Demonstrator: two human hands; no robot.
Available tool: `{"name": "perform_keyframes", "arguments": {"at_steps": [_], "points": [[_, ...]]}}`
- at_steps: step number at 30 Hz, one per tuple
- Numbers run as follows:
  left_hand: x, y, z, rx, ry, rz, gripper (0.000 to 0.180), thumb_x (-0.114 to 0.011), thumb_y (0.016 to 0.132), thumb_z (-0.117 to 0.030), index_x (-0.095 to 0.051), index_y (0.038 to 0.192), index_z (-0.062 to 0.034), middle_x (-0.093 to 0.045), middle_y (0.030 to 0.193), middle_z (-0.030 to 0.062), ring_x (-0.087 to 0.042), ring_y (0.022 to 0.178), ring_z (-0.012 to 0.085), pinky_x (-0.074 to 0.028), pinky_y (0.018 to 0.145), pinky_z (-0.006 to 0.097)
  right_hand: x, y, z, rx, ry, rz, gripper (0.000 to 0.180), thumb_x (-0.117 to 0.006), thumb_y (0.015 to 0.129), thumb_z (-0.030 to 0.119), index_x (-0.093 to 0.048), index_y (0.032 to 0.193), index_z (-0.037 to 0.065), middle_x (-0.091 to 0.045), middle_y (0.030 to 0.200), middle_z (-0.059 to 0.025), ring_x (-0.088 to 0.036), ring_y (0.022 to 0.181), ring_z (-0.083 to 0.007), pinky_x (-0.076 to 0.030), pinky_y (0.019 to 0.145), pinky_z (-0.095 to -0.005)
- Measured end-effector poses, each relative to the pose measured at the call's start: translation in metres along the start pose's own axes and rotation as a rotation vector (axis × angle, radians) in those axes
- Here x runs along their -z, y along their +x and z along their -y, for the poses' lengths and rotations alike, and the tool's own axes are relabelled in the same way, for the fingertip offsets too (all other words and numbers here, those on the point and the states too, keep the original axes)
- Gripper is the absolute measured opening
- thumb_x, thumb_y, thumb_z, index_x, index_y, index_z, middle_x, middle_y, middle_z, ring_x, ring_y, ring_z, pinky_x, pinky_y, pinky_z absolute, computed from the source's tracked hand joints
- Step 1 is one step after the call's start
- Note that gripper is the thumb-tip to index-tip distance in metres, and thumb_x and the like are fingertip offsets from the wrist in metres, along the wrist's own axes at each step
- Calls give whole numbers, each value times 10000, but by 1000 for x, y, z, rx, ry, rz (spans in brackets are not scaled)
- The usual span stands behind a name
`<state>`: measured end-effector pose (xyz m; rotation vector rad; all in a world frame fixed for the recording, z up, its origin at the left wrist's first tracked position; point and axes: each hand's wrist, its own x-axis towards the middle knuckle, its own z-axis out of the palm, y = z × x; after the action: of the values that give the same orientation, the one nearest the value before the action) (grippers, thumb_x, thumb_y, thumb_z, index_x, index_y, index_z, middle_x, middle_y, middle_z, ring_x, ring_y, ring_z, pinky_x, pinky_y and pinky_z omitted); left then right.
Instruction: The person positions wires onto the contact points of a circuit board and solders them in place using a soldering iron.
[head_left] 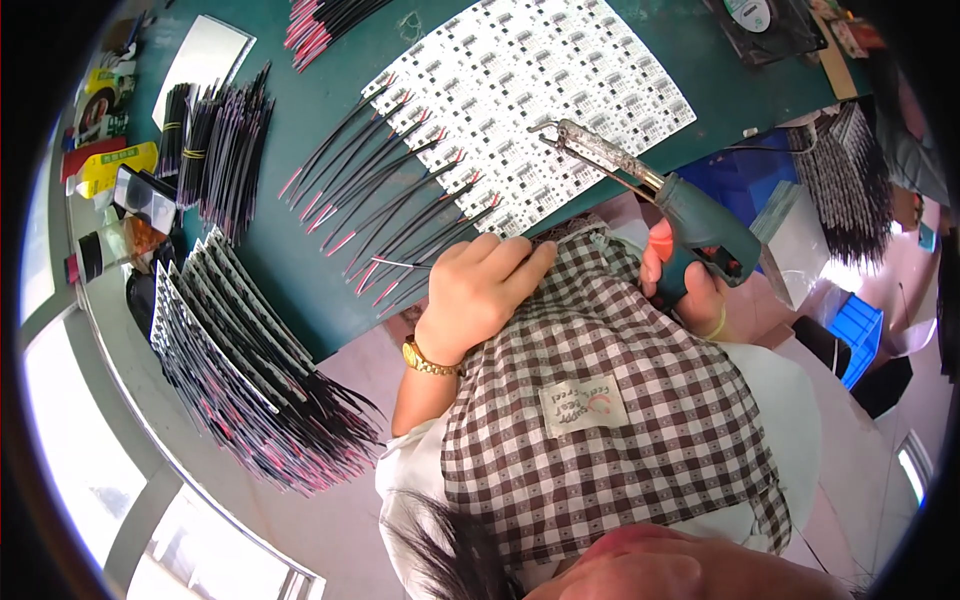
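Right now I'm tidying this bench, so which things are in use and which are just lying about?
In use:
- soldering gun in the right hand
- white circuit panel
- red-and-black wires by the left hand

Lying about:
- stacked wired boards
- bundled wires
- blue bin
- yellow packet

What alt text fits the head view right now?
The right hand holds a pistol-style soldering iron over a white circuit-board panel, while the left hand pinches a thin wire beside rows of black-and-red wires.
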<state>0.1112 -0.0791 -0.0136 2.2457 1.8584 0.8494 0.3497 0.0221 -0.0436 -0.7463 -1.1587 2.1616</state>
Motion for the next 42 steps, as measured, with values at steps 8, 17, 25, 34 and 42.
{"name": "perform_keyframes", "arguments": {"at_steps": [8, 17, 25, 34, 42], "points": [[-6, 22, 16, 218, -181, -78, 152, -686, 725, -51, -656, 871, -77, -547, 679, 52, -562, 609, 226, -447, 516, 323, -3, 6, 0, 42, 3, 43, 636, -562, 859, 480, -400, 1196, -35, -520, 768, -106, -510, 605, -156, -420, 568, -262], [-8, 12, 21, 99, 142, -292, 429, -605, 603, 40, -691, 980, -146, -569, 831, 6, -532, 670, 173, -452, 544, 287, 1, 7, -3, 148, -37, 76, 524, -570, 871, 386, -488, 1215, -2, -551, 805, -91, -513, 664, -140, -436, 614, -279], [-10, -5, 9, 180, 84, -226, 274, -670, 646, 30, -658, 906, -59, -580, 831, 44, -571, 676, 189, -473, 558, 288, 12, -5, -8, 73, -55, 116, 503, -600, 855, 336, -502, 1212, -3, -564, 853, -83, -517, 741, -144, -433, 658, -288], [-15, -5, 9, 276, 93, -245, 211, -686, 665, 47, -659, 840, -67, -599, 796, 43, -554, 566, 169, -446, 485, 271, 33, -33, -1, 155, -638, 168, 351, -682, 765, 167, -576, 1054, -1, -609, 947, -103, -588, 840, -239, -464, 734, -335], [-20, -6, 2, 284, 171, -220, 231, -690, 666, -14, -637, 889, -47, -570, 838, 54, -573, 646, 190, -471, 544, 292, 21, -21, 14, 219, -748, 225, 266, -688, 707, 102, -600, 941, 11, -610, 871, -116, -587, 762, -274, -464, 671, -348]]}}
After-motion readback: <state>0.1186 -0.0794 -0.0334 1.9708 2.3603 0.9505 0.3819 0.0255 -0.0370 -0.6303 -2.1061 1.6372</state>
